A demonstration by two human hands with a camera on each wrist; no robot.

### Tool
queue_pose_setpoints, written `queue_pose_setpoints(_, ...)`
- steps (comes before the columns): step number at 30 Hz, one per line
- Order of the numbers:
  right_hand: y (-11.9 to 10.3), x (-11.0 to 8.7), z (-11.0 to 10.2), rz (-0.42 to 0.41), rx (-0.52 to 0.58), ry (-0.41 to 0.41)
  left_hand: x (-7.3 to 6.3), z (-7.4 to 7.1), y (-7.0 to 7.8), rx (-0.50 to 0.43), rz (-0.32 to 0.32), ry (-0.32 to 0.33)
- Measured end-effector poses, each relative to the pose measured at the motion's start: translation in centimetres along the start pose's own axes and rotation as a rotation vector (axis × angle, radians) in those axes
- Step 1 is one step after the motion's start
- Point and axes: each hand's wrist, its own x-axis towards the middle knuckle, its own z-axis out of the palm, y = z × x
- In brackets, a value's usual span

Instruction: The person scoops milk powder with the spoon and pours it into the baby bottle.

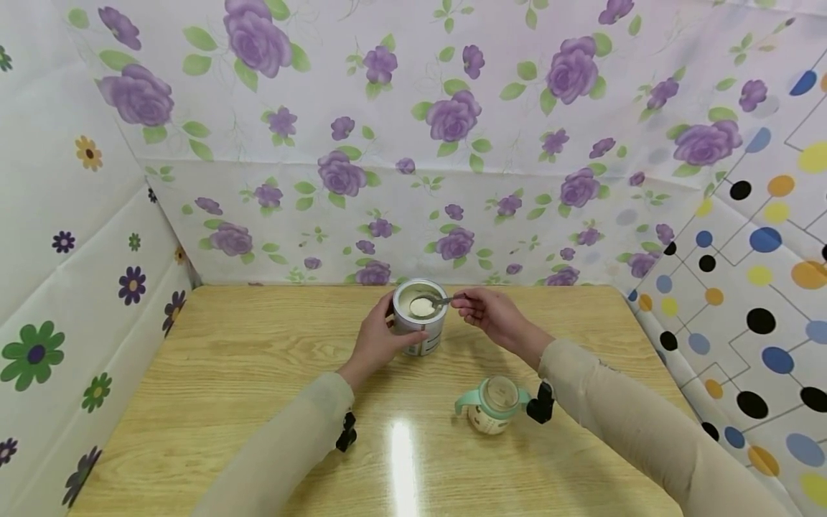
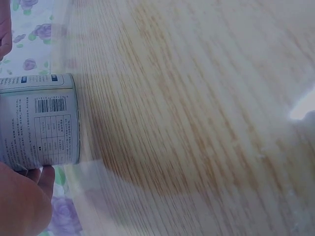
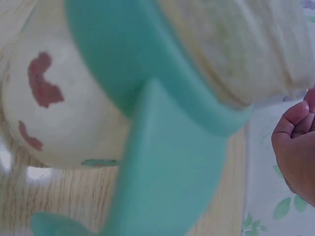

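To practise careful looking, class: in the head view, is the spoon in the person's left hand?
No, the right hand holds the spoon, while the left hand grips the can.

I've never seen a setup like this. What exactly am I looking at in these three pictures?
There is no machine doing the work, just a person's two bare hands. The wide picture comes from a camera worn on the head, looking forward and down; the two close ones come from cameras worn on the wrists.

The left hand grips an open can. The right hand holds a spoon at its mouth, where pale, powder-like stuff shows. On the wooden table stands a bottle with green handles; it looks huge in the right wrist picture because it is near that camera.
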Motion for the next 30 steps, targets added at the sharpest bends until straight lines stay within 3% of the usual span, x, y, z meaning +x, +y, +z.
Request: queue_pose_setpoints(30, 0.20, 0.32, 0.60, 0.016, 0.038, 0.016, 0.02, 0.01, -0.13, -0.005, 0.003, 0.000)
